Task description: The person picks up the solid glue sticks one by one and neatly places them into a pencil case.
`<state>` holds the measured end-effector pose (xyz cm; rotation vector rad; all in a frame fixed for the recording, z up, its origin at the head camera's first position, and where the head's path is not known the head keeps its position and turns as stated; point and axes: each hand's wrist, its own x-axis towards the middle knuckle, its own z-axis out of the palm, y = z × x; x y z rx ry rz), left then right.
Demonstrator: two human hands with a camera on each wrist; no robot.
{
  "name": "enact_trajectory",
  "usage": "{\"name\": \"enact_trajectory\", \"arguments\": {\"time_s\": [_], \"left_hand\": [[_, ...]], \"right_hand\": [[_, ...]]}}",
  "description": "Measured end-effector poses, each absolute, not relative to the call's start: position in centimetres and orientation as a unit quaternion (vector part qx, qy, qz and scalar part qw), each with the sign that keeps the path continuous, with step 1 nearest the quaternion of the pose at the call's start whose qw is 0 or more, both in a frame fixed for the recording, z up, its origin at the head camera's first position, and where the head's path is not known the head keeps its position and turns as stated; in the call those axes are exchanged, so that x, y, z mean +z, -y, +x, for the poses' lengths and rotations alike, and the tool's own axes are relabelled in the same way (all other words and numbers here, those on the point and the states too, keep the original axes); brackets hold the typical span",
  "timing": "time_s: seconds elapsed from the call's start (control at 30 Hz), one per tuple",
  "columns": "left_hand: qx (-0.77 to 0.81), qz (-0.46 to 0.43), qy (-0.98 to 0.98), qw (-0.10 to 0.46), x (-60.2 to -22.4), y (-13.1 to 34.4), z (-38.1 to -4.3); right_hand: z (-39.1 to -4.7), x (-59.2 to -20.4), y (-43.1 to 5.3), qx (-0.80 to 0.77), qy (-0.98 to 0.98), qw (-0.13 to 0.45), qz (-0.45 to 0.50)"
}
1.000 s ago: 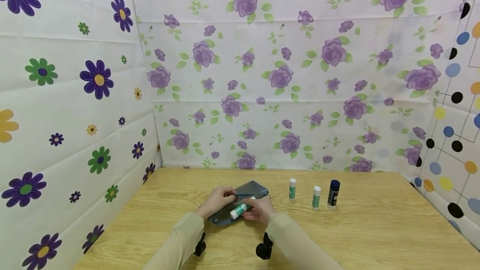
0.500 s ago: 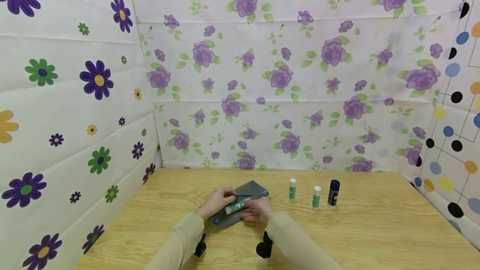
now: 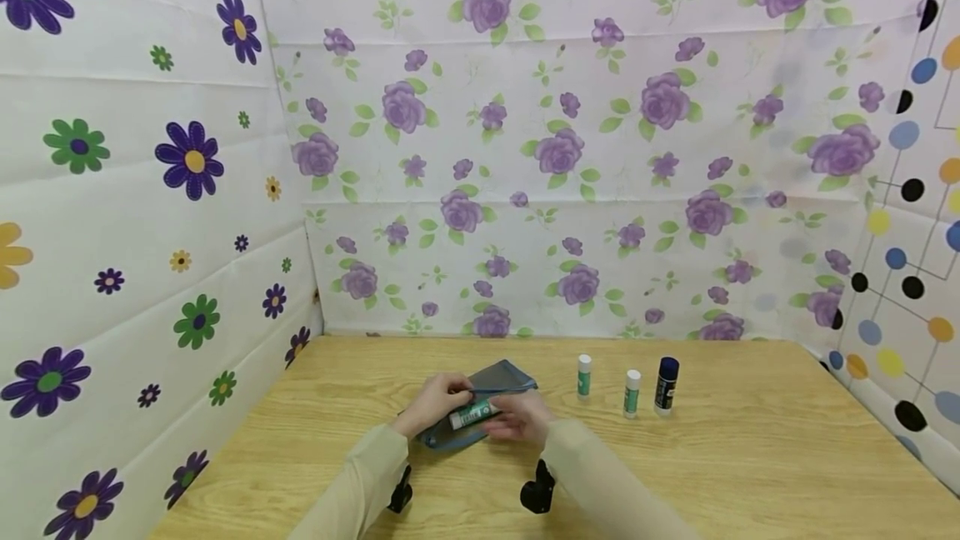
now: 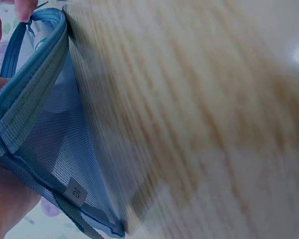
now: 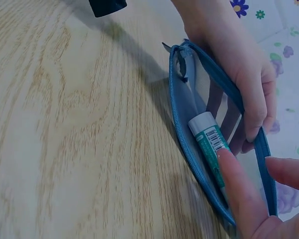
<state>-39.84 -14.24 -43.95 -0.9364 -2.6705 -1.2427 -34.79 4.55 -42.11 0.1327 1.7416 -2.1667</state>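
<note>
Floral sheet (image 3: 487,190) is hung behind wood-grain table (image 3: 750,473). Clock is read from head view, 12 = twd sheet.

Blue mesh pouch (image 3: 501,376) is taken as dial centre; long axis approx 8 to 2, mouth unzipped & gaping. Judged light & limp. Zip rim (image 5: 177,124) is prob. the stiffest part, so best pinched there; mesh likely to sag if taken mid-panel.

L hand (image 3: 437,400), approx 10: pouch edge is gripped betw. thumb & fingers. R hand (image 3: 522,417), approx 3: nothing is clasped; index is laid against green glue stick (image 3: 471,415), thumb spread apart from it, by far rim (contact unclear).

Navy-capped tube (image 3: 665,390) is stood upright at 3, w/ shorter white-capped sticks (image 3: 632,397) (image 3: 584,376) betw. it & pouch, also upright, none touching.

Stick in pouch mouth: tilted, white end at 8–9, other end hidden by R fingers. Judged light, rigid, not fragile; smooth barrel may roll or slip, so best held round mid-barrel.

Tag (image 4: 75,192) on mesh: print illegible.
</note>
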Motion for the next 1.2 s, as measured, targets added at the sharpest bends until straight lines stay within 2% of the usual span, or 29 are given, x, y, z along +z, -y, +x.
{"name": "enact_trajectory", "arguments": {"time_s": [0.47, 0.73, 1.2], "left_hand": [[-0.4, -0.295, 0.868, 0.023, -43.9, 14.2, -39.8], [-0.401, -0.29, 0.868, 0.025, -44.0, 14.1, -39.7], [-0.41, -0.278, 0.868, 0.016, -44.2, 14.1, -39.7]], "right_hand": [[-34.2, -41.5, -6.9, -0.752, -0.63, 0.184, 0.063], [-33.5, -39.8, -8.3, -0.736, -0.652, 0.178, 0.019], [-33.6, -38.3, -11.1, -0.743, -0.649, 0.162, 0.007]]}}
